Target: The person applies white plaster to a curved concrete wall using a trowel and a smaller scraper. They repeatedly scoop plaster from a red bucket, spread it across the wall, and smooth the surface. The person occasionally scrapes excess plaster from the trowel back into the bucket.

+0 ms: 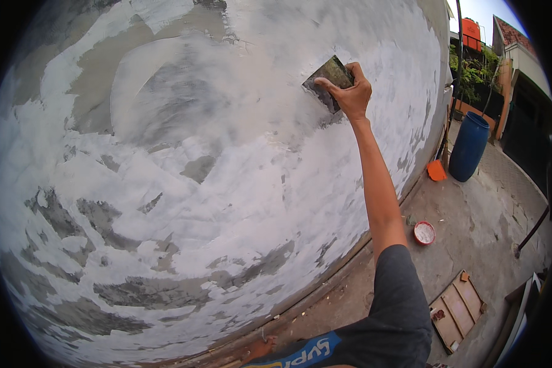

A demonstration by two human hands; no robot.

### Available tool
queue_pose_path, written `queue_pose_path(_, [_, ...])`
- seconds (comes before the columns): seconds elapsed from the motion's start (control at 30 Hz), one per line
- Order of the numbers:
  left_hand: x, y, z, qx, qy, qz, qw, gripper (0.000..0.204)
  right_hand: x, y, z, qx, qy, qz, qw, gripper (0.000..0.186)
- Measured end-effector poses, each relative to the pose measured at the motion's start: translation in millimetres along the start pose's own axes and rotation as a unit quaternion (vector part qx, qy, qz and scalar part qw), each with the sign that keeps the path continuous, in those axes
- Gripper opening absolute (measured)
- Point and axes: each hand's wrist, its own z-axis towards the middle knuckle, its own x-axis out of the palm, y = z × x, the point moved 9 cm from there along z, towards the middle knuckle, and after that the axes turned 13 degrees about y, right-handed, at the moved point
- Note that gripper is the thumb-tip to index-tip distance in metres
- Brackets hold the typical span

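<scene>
R hand (354,96) grips scraper (336,69); L hand, can't tell. Red bowl (424,243) w/ white matl (424,232).

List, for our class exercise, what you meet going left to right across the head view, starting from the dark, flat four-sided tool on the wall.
Dark, flat four-sided tool, round red bowl of white material, tall blue barrel.

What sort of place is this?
Probably an outdoor yard or alley: there's a patchily coated wall, a blue barrel standing on the ground, and open sky beside a tiled roof.
</scene>
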Motion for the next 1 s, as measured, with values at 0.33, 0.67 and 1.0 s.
queue_pose_path(0.33, [1, -5, 1, 0.015, 0.0, 0.004, 1.0, 0.047, -32, -103, -34, 0.224, -0.201, 0.062, 0.952, 0.059])
queue_pose_path(0.67, [3, -4, -5, 0.026, -0.007, 0.003, 1.0, 0.047, 5, -52, -46, 0.187, -0.113, 0.044, 0.975, 0.055])
queue_pose_path(1.0, [7, 14, -5, 0.041, -0.006, -0.006, 0.999, 0.046, -6, -37, -63, 0.224, -0.136, 0.169, 0.95, 0.052])
